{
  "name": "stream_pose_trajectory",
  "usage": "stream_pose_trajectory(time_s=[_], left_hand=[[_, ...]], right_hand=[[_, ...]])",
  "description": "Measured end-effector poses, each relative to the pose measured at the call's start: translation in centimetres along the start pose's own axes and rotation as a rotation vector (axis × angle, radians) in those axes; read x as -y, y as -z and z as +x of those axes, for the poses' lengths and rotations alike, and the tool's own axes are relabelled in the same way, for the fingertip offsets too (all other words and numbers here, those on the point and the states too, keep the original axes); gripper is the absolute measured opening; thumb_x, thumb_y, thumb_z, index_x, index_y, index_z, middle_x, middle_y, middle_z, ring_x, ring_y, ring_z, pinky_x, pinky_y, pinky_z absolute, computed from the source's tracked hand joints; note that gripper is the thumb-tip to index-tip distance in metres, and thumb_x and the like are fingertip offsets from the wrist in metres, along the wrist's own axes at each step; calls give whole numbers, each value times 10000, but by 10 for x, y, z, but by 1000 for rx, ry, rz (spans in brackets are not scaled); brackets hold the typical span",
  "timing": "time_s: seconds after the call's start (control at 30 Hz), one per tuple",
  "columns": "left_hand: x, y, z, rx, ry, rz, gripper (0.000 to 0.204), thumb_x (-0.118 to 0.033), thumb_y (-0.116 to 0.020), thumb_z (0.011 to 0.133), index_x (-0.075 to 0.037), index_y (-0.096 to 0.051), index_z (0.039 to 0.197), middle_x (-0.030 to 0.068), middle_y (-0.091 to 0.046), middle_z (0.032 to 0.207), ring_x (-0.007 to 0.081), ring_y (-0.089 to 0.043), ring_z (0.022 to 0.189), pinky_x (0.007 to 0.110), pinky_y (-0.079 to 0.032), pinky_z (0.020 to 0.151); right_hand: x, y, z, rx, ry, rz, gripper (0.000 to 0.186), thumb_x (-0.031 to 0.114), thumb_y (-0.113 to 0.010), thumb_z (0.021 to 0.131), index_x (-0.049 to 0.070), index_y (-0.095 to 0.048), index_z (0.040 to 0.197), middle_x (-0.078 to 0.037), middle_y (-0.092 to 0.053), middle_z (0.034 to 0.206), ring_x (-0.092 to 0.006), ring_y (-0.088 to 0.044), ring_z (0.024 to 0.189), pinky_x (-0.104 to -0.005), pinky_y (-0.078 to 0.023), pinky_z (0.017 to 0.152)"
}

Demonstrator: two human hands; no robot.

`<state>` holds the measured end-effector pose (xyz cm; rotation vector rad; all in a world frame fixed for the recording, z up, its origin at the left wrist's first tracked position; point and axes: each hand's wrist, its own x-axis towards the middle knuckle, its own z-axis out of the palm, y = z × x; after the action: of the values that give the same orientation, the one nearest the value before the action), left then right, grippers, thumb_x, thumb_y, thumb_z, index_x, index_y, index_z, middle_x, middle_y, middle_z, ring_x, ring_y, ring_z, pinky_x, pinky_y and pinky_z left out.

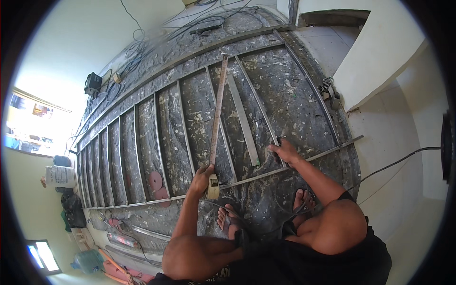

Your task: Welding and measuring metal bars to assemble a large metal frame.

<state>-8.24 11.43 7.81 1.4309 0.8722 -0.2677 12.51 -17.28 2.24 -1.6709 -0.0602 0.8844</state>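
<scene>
My left hand (202,179) is closed around a yellowish tape measure (213,188) at the near rail of a metal frame. Its extended blade (219,107) runs away from me across the frame, ending near the far rail. My right hand (286,152) is wrapped round the near end of a metal crossbar (259,102), close to the near rail (313,157). Between the blade and that crossbar a loose flat metal bar (242,121) lies on the floor covering. The frame looks like a ladder, with several thin crossbars between two long rails.
Reddish discs (155,181) lie by the near rail at left. A dark boxy machine (93,83) with cables stands at the far left. Bags (72,209) and a large bluish bottle (88,260) sit along the left wall. A black cable (394,161) crosses at right.
</scene>
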Motion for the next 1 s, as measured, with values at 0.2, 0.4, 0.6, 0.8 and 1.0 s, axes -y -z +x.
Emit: stream_pose_trajectory(time_s=[0.2, 0.4, 0.6, 0.8, 1.0], left_hand=[[9, 5, 3, -1, -49, -15, 378, -372, -541, 991, -19, -643, 905, 42, -635, 739, 139, -611, 615, 299, -477, 566], [23, 12, -3, -59, -159, 65, 472, -452, -536, 982, 2, -576, 1104, 68, -636, 811, 172, -624, 654, 319, -493, 599], [28, 10, -32, -402, -77, 277, 718, -572, -625, 879, 77, -540, 1176, 231, -666, 1034, 320, -652, 960, 397, -481, 861], [35, -5, -78, -455, 27, 800, 659, -521, -690, 820, 43, -517, 1112, 299, -661, 994, 467, -634, 975, 504, -499, 834], [75, -7, -90, -460, 121, 930, 531, -485, -691, 826, -4, -551, 1003, 258, -668, 919, 456, -643, 872, 526, -491, 744]], right_hand=[[-7, 5, -3, 6, -89, 40, 133, 171, -611, 910, 53, -550, 905, -31, -535, 656, -133, -506, 485, -330, -412, 414], [6, 23, -63, 81, -132, 299, 114, 159, -572, 937, 54, -532, 921, -33, -540, 670, -123, -505, 476, -318, -416, 400], [14, 6, -82, 90, -123, 321, 144, 170, -598, 933, 39, -541, 911, -42, -558, 675, -137, -534, 488, -307, -453, 401], [28, -15, -80, 67, 25, 181, 283, 111, -570, 926, 46, -455, 1177, -58, -544, 690, -147, -534, 476, -315, -449, 374], [55, -43, -60, 99, 41, 155, 560, 73, -506, 956, 173, -288, 1462, -51, -536, 701, -143, -537, 457, -315, -482, 379]])
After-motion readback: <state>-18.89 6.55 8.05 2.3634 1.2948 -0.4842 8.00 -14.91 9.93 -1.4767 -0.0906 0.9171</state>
